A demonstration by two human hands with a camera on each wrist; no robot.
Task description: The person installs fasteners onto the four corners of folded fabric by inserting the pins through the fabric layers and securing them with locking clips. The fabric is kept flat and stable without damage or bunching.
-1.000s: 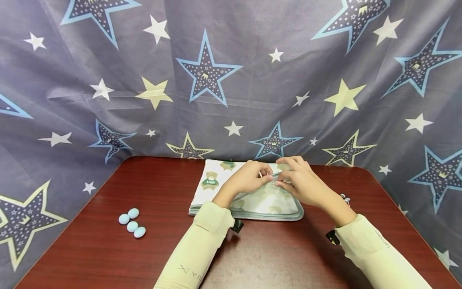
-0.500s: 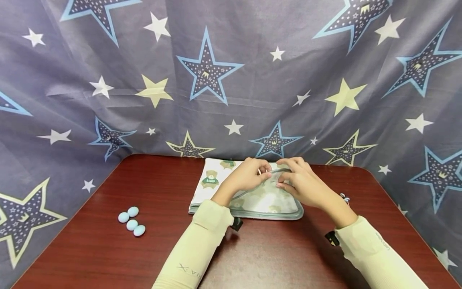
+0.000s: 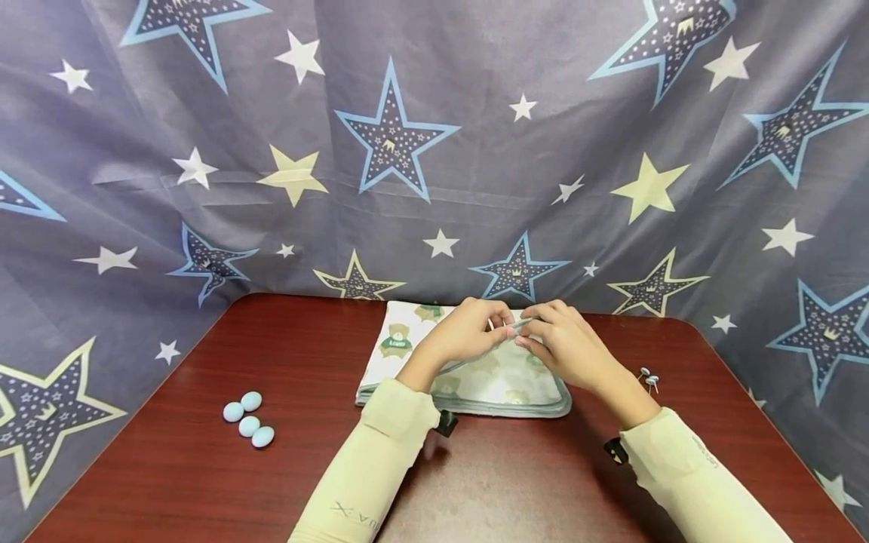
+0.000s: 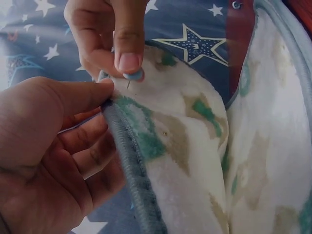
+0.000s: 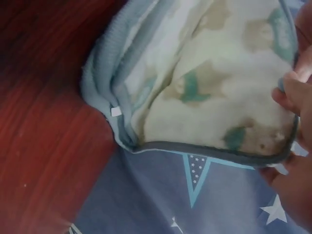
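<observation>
A folded white blanket (image 3: 502,377) with a bear print and grey-green edging lies at the back middle of the table. My left hand (image 3: 465,333) pinches its raised upper layer at the edging, thumb on the printed side. In the left wrist view my right hand (image 4: 107,36) holds a pin (image 4: 134,76) by its rounded light blue head. The thin shaft slants down against the cloth, close beside my left thumb tip. From the right wrist view, the lifted layer spreads away from the folds beneath, and right-hand fingers (image 5: 295,97) sit at its edge.
Several light blue oval pieces (image 3: 249,426) lie on the left of the reddish-brown table (image 3: 299,362). More blue-headed pins (image 3: 649,379) lie on the right, beyond my right wrist. A grey star-patterned curtain (image 3: 434,151) hangs right behind the table's back edge.
My right hand has shifted slightly left, its fingers drawing closer to my left fingertips and the edging. My left hand keeps its hold on the blanket in nearly the same place.
</observation>
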